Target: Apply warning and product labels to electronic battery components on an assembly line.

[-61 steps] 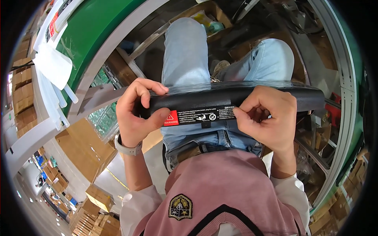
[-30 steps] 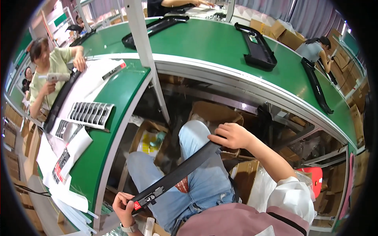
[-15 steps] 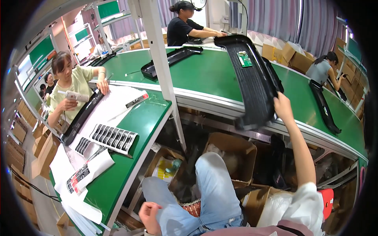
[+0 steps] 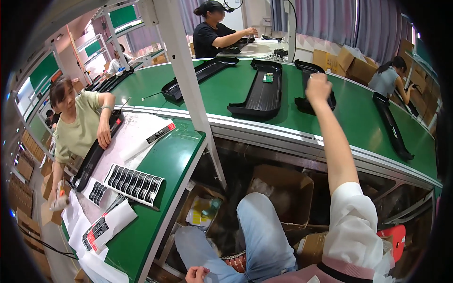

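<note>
My right hand [image 4: 319, 88] reaches over the bench, its fingers curled, above the middle of a long black plastic housing [image 4: 307, 104]. Its fingertips are hidden from me, so any grip does not show. To the left lies a larger black housing [image 4: 262, 96], its hollow side up, with a small green circuit board [image 4: 268, 78] near its far end. Low at the picture's edge, my left hand [image 4: 196, 274] rests by my thigh. It is partly cut off, with the fingers loosely curled together and nothing visible in them.
More black housings lie on the green bench [image 4: 222, 96], one at the left [image 4: 188, 80] and one at the right [image 4: 392, 125]. A white post [image 4: 184, 70] stands before me. A co-worker [image 4: 80, 120] handles a housing at the side table. Cardboard boxes [image 4: 302, 207] sit below.
The larger housing with the circuit board, held up and tilted earlier, now lies on the bench. My right hand has left it and moved up over the neighbouring housing. My left hand has dropped lower.
</note>
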